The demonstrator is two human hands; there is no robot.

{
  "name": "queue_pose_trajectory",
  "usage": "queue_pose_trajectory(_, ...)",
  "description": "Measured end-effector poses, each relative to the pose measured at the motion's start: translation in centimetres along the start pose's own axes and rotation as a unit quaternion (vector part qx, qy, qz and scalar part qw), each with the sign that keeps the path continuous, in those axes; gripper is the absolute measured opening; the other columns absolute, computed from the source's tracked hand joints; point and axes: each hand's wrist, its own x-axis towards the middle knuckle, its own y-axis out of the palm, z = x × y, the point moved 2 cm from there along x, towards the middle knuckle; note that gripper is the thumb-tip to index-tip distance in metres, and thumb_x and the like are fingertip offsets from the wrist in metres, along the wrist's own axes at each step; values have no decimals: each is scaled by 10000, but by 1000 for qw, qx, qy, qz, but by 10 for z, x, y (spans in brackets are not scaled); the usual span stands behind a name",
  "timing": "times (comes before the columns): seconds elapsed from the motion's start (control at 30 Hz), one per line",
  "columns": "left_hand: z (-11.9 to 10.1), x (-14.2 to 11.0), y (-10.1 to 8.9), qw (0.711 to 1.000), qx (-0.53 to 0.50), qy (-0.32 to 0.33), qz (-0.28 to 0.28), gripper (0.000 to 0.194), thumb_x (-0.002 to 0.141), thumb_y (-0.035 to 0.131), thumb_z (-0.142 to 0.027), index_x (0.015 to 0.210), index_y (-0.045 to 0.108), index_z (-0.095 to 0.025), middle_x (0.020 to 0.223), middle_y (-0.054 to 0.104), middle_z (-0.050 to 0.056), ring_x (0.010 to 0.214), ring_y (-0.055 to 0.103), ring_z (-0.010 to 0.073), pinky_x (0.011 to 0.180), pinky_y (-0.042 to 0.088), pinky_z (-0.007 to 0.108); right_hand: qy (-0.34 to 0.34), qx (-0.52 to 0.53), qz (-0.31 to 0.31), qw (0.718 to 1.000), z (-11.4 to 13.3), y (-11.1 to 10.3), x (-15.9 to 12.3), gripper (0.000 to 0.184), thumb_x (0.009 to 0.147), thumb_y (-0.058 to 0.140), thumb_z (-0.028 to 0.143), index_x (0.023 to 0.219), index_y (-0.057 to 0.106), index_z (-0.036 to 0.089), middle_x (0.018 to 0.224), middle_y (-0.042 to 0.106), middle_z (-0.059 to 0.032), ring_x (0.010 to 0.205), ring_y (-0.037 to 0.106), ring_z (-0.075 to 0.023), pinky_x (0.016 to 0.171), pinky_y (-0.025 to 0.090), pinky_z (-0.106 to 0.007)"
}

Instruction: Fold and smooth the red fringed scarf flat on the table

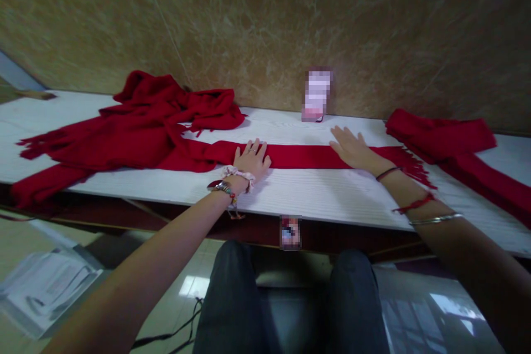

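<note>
A plain red, fringed scarf [301, 156] lies lengthwise along a white wood-grain tabletop [315, 191]. Its middle is a narrow, flat, smooth strip with straight edges. At the right end, the tasselled fringe [418, 167] fans out loosely. Leftward the strip widens, wrinkles and meets a crumpled red heap [124, 135]; whether both are one piece cannot be told.

A bare strip lines the bench's [311, 196] front edge between the forearms [161, 251]; leftward, heaped red scarves [124, 135] span front to back edge; a smartphone [317, 91] obstructs mid-back.
</note>
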Motion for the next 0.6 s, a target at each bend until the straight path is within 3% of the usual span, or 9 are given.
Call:
queue_pose_trajectory(0.1,0,0,0,1000,-2,0,2,520,867,233,-324,1353,313,-159,1421,268,75,1301,230,250,1014,228,505,-96,17,27,995,37,7,2,526,899,230,393,1363,276,148,1430,264,-113,1308,200,-280,1020,213,-532)
queue_pose_trajectory(0.2,0,-1,-2,1000,1,-2,8,519,868,237,-318,1357,306,-161,1421,267,73,1303,227,246,1015,229,499,-132,12,52,990,46,17,-4,517,901,198,396,1371,257,190,1435,260,-84,1304,217,-272,998,234,-562)
queue_pose_trajectory(0.3,-1,-1,-4,1000,5,-2,13,515,871,235,-317,1359,303,-164,1423,262,72,1305,222,243,1019,225,492,-111,0,46,993,23,22,-11,510,900,186,382,1371,259,199,1434,265,-79,1301,228,-265,992,254,-554)
queue_pose_trajectory(0.47,-2,-2,-3,1000,12,-4,15,515,876,227,-321,1363,292,-169,1425,256,73,1306,220,244,1018,221,495,-5,-18,55,998,-40,21,-29,516,903,176,360,1371,266,162,1433,261,-100,1299,235,-265,1016,227,-531)
queue_pose_trajectory(0.6,-1,-1,-1,1000,12,0,4,510,875,226,-322,1360,299,-181,1421,272,62,1304,225,245,1013,233,493,71,-39,69,994,-72,14,-44,512,909,184,334,1356,293,112,1417,267,-173,1293,242,-287,1002,229,-545)
